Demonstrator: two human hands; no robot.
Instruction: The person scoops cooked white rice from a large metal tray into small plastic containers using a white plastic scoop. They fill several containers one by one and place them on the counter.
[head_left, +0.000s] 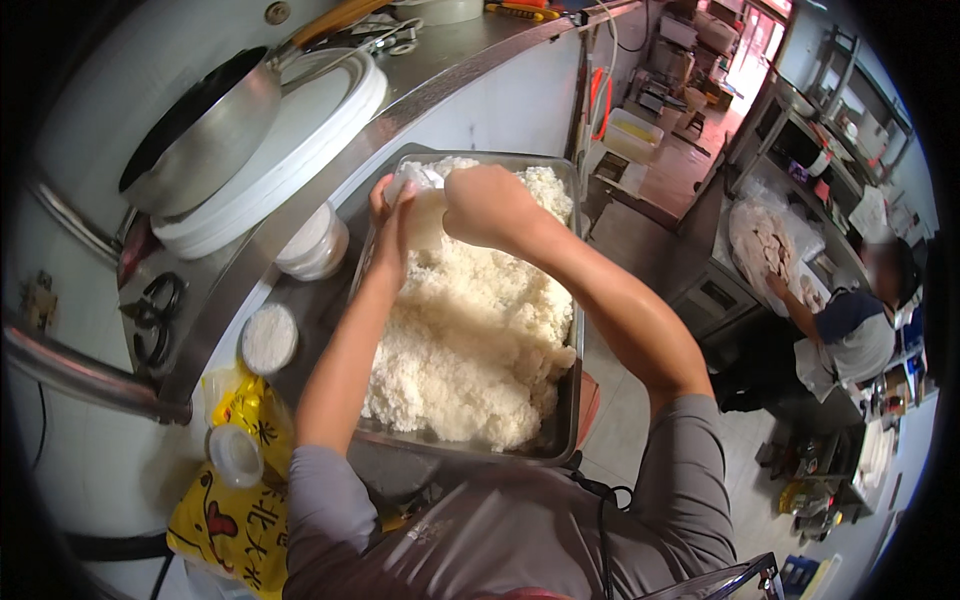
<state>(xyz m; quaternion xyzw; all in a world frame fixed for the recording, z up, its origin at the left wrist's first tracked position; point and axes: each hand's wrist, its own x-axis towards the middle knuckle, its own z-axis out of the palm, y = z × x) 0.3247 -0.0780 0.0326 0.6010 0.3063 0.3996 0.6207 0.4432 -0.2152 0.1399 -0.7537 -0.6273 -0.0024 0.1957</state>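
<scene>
A deep metal tray (581, 405) in front of me holds a large mound of cooked white rice (480, 360). Over its far end, my left hand (388, 225) grips a translucent plastic tub (426, 221) by the side. My right hand (487, 206) is curled into a fist against that tub's far right side. Something white and shiny (431, 178) shows between the two hands; whether my right fist holds it is hidden. To the left of the tray stand a round tub filled with white rice (270, 339) and a stack of round plastic tubs (313, 241).
A metal shelf (420, 97) at left carries a steel pan (206, 135), stacked white lids (322, 127) and black-handled scissors (156, 315). Below lie yellow rice bags (229, 525) and an upturned or open tub (236, 456). At right a co-worker (855, 330) handles bagged meat (761, 240).
</scene>
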